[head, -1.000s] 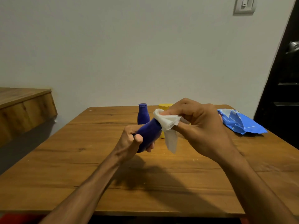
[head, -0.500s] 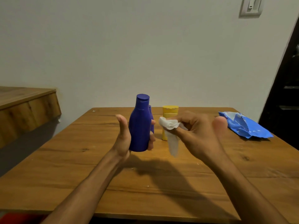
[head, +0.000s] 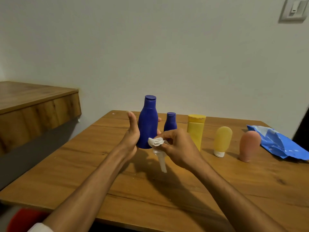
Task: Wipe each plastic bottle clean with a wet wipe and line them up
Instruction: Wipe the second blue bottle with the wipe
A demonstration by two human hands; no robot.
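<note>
Wooden worktop [head: 83, 173] against a pale wall, seen from above and behind two bare forearms. Near the middle, a large blue bottle [head: 148, 128], upright, cap on. Clasped by the left hand [head: 132, 136]: thumb straight up along the bottle's left side, fingertips curling round from behind. Unclear whether the bottle's base touches the worktop.

Just right of the bottle's base, the right hand [head: 177, 144], fingers curled, pinching a crumpled white wet wipe [head: 156, 142]. Wipe bunched against the bottle's lower right edge, one twisted end dangling down.

Behind and right of the large blue bottle, a small blue bottle [head: 170, 123], upright. Further right, in a row: a yellow bottle [head: 196, 129], a yellow tube [head: 222, 139] on its white cap, a pink tube [head: 249, 144] on its cap. Furthest right, a blue wipes pack [head: 280, 144], lying flat.
</note>
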